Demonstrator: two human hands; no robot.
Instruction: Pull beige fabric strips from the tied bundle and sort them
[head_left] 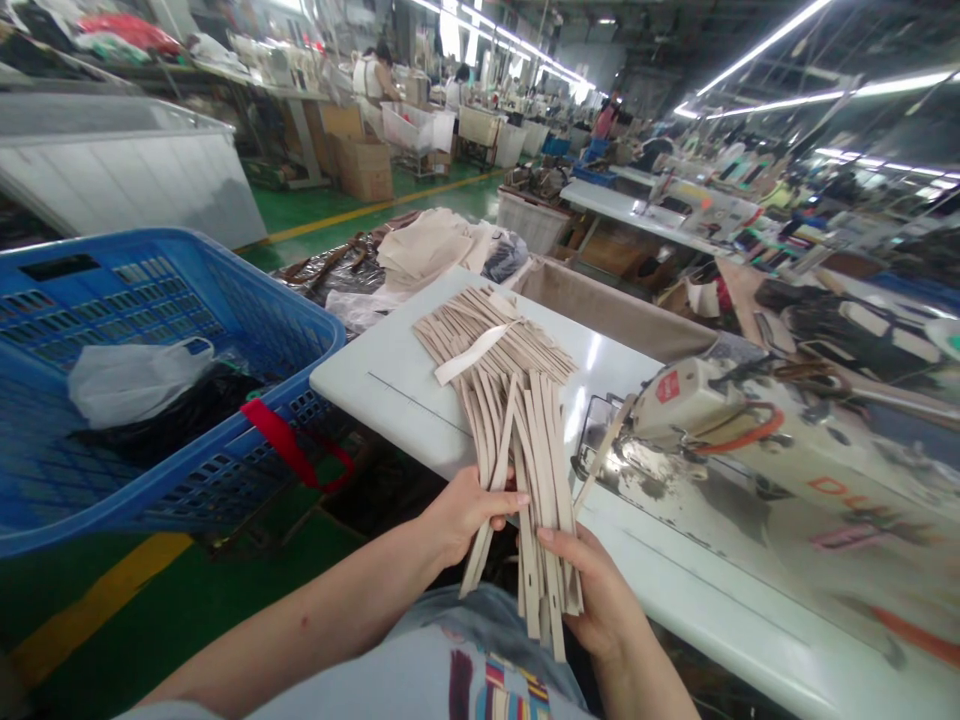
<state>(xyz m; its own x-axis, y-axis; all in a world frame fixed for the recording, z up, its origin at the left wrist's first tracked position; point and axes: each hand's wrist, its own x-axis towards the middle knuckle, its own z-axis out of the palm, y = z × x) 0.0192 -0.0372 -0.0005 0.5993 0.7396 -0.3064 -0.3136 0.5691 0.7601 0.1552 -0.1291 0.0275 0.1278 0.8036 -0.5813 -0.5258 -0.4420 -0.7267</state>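
A bundle of beige fabric strips (541, 450) hangs over the near edge of the white sewing table, split into two groups. My left hand (474, 510) grips the smaller group, thumb across the front. Around the larger group my right hand (592, 580) is closed, with the thumb on top and the fingers hidden behind. Farther up the table lies a pile of similar strips (457, 325), side by side. One wider, paler strip (472, 355) rests across that pile. A single strip (606, 450) slants beside the sewing machine's needle area.
To the right stands a sewing machine (720, 420) on the white table (397, 400). A blue plastic basket (169, 500) with bags and a red strap (281, 440) is at the left. Cloth pieces (435, 245) lie behind the table. People work at machines farther back.
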